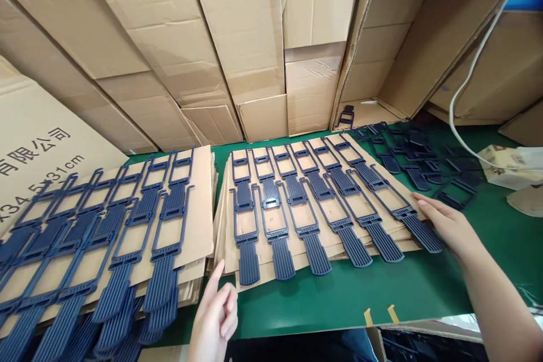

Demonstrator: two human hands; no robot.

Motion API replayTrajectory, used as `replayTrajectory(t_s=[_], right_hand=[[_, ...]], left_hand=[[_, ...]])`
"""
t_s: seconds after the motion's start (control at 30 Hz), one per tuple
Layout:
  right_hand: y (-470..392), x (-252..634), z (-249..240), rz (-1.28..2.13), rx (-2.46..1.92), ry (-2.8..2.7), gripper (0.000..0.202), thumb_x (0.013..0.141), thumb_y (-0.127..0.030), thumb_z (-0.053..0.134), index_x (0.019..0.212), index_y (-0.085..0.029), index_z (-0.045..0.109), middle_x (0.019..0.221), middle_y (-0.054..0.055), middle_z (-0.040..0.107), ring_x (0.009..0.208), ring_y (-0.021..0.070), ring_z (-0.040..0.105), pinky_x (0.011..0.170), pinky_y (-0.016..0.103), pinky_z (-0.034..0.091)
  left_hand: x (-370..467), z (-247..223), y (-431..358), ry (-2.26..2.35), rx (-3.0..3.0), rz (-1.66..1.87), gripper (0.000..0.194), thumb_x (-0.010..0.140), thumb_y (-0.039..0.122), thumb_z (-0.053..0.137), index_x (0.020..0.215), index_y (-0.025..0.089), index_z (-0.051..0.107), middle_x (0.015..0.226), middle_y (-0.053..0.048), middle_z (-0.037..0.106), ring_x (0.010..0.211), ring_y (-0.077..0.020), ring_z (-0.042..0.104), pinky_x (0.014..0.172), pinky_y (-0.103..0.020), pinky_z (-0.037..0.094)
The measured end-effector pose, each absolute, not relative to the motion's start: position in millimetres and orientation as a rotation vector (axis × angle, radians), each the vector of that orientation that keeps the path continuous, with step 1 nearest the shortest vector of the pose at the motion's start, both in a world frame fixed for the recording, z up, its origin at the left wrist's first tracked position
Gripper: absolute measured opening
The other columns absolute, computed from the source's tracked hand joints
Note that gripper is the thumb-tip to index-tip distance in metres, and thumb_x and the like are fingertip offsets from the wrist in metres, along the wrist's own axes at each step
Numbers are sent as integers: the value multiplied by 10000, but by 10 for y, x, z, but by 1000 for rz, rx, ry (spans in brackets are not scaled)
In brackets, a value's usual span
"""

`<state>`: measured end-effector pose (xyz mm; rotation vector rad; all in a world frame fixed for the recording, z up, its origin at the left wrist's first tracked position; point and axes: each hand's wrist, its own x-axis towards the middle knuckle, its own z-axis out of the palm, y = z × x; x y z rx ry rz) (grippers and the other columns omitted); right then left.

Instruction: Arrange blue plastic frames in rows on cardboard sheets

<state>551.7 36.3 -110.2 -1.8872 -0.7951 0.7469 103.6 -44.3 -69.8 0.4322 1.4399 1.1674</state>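
Observation:
Several dark blue plastic frames with ribbed handles (303,203) lie side by side on a stack of brown cardboard sheets (257,263) in the middle. My right hand (445,223) rests flat at the right edge of that row, its fingertips touching the outermost frame (407,218). My left hand (214,317) hovers low near the front table edge, index finger pointing up toward the stack's left corner, holding nothing. A second cardboard stack (199,220) at left carries more of the same frames (127,237).
A loose pile of blue frames (419,158) lies on the green table (382,288) at back right. Flattened cartons (237,39) lean along the back. A white cable (466,79) runs to a small box (509,165) at right.

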Motion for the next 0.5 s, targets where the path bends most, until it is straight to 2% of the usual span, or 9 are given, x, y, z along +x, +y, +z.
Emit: replayTrajectory(t_s=[0.07,0.13,0.23,0.33,0.5], right_hand=[[394,5514,-1069,877,-1857,-696,527,721,-397,571,1213,-209,549,992,65,630,727,190,604,698,326,523],[432,5510,-1030,952,-1820,-626,508,736,-336,576,1217,-179,539,990,75,630,683,156,599,629,250,522],[483,5509,-982,1000,-1796,-599,417,726,-270,612,1129,-169,594,951,61,638,673,132,595,588,183,507],[505,5521,-961,1041,-1775,-613,356,734,-240,603,1086,-185,611,908,43,642,663,133,594,580,187,508],[482,5537,-919,995,-1804,-660,390,758,-197,579,1147,-179,571,804,24,621,588,100,549,523,160,473]], left_hand=[[1041,-690,-440,1379,364,1234,874,564,400,743,1328,241,348,539,73,395,352,-22,229,340,-151,200],[1042,-674,-442,1312,300,1290,781,583,357,748,1283,251,417,552,74,380,358,-19,253,337,-142,232],[1028,-645,-439,1212,186,1343,628,623,287,729,1207,237,502,563,71,350,367,-13,266,337,-131,257],[999,-628,-411,1148,94,1352,513,652,241,699,1142,217,550,554,67,330,360,-16,275,325,-130,256],[972,-594,-374,1126,-86,1321,177,848,219,468,975,192,588,514,57,295,307,-29,262,293,-148,221]])
